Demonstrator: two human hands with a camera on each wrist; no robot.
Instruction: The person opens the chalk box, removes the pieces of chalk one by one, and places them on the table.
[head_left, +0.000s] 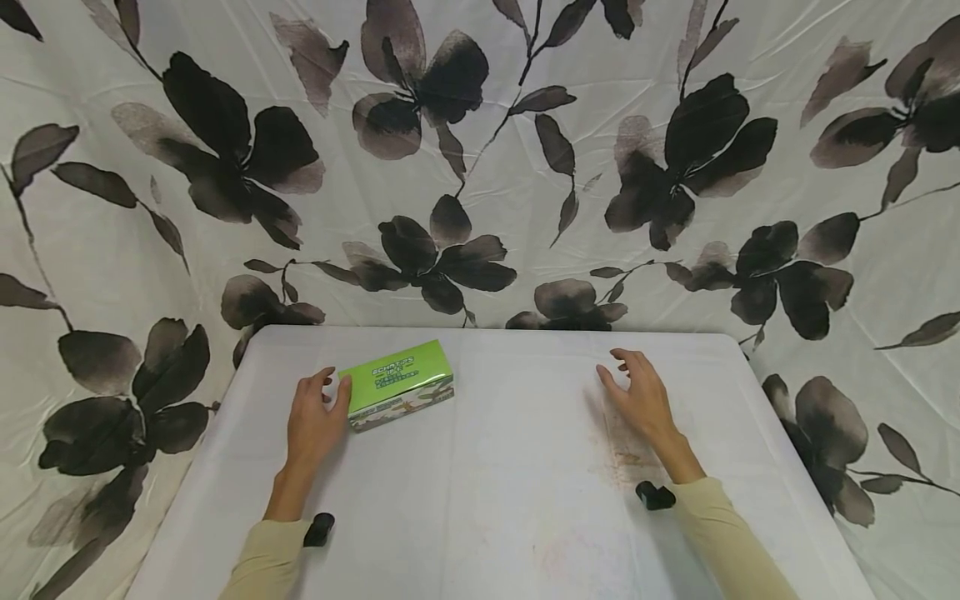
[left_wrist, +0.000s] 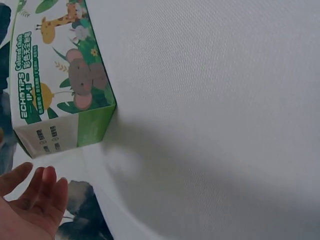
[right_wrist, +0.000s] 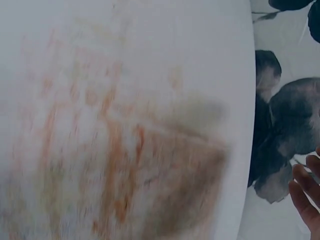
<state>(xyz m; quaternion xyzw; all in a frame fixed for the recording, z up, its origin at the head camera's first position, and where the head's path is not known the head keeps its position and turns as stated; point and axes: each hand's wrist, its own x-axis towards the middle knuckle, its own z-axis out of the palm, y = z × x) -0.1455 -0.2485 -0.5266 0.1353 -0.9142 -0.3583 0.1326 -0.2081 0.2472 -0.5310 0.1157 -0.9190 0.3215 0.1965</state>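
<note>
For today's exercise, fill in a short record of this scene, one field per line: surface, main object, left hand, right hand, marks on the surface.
Surface: white table
Main object: green box, lying flat, animal pictures on its side
Left hand: thumb at the box's near left end, fingers loosely curled
Right hand: open over the table, holding nothing
Marks: orange-brown stain beside the right hand

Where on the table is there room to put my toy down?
The widest bare patch lies between the green box and the right hand, running to the near edge of the table. The far strip behind the box is bare too. The left hand sits against the box, so that corner is crowded. An orange stain marks the cloth by the right hand.
</note>
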